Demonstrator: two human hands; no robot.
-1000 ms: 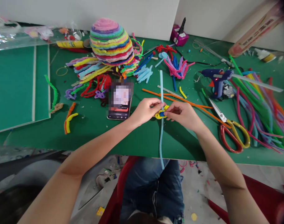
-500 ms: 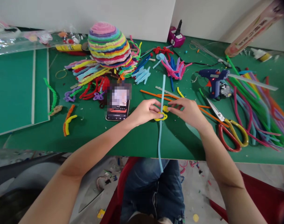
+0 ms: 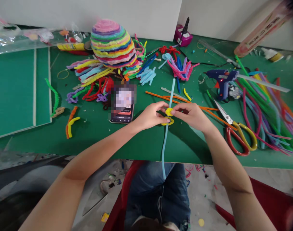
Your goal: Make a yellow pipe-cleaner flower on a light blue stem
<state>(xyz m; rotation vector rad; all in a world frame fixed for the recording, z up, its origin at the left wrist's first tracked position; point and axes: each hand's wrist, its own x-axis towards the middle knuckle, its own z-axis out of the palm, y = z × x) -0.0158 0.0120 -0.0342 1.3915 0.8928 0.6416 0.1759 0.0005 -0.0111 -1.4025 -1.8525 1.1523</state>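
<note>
1. Our left hand (image 3: 150,115) and right hand (image 3: 193,116) meet over the green table (image 3: 141,141), arms bent in.
2. Both hands pinch a yellow fuzzy wire (image 3: 168,116), looped around a long blue fuzzy wire (image 3: 166,134).

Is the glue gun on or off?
On, it seems: a small red light glows on the side of the glue gun, which stands on the table with a cord trailing behind it.
</note>
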